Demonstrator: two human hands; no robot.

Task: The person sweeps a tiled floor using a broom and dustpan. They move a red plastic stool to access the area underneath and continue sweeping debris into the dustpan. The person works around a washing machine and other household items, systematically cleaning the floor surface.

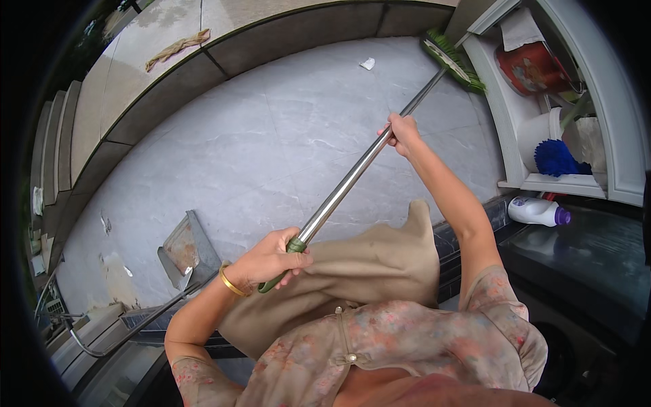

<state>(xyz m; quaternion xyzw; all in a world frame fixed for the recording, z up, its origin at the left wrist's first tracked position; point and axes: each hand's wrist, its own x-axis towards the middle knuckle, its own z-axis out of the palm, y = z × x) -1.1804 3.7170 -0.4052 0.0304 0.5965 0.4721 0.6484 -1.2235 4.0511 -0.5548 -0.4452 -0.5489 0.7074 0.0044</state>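
Observation:
A broom with a steel handle (pixel 351 178) runs diagonally across the view. My left hand (pixel 272 259) is closed around its green plastic end grip. Farther along, my right hand (pixel 403 133) wraps the metal tube. The broom's green bristle head (pixel 452 61) rests on the grey floor in the far right corner, by the white cabinet frame. A crumpled white scrap (pixel 367 63) lies on the floor to the left of the bristles. Left of my left hand sits a worn metal dustpan (pixel 180 244) with a pale scrap at its edge; its long handle passes partly behind my left forearm.
A low tiled ledge (pixel 285 33) borders the floor, with a tan cloth (pixel 178 49) on top. The open cabinet holds a red bucket (pixel 531 71), a white bucket (pixel 531 135) and a blue microfibre duster (pixel 557 157). A white purple-capped bottle (pixel 531 210) lies below. More scraps (pixel 127 271) lie left.

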